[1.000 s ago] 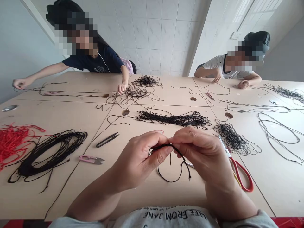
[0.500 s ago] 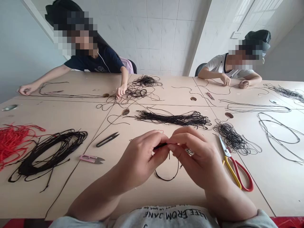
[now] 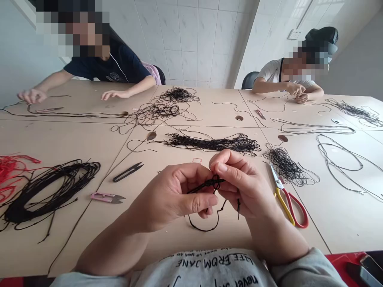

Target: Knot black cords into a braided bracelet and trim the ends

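Thumbs (image 3: 196, 203) farther apart, left hand (image 3: 172, 193) and right hand (image 3: 249, 187) narrow in grip on black cord (image 3: 212, 182), bare tabletop (image 3: 89, 233) toward near edge

We seem to be in a small handcraft workshop: our hands (image 3: 176, 191) hold a knotted cord (image 3: 212, 182), two people (image 3: 119, 65) sit across the shared table (image 3: 74, 141), and black bundles (image 3: 212, 144), red cord (image 3: 6, 170), snips (image 3: 103, 197) and scissors (image 3: 280, 186) lie spread over it. Beyond, we see a tiled wall (image 3: 188, 44).
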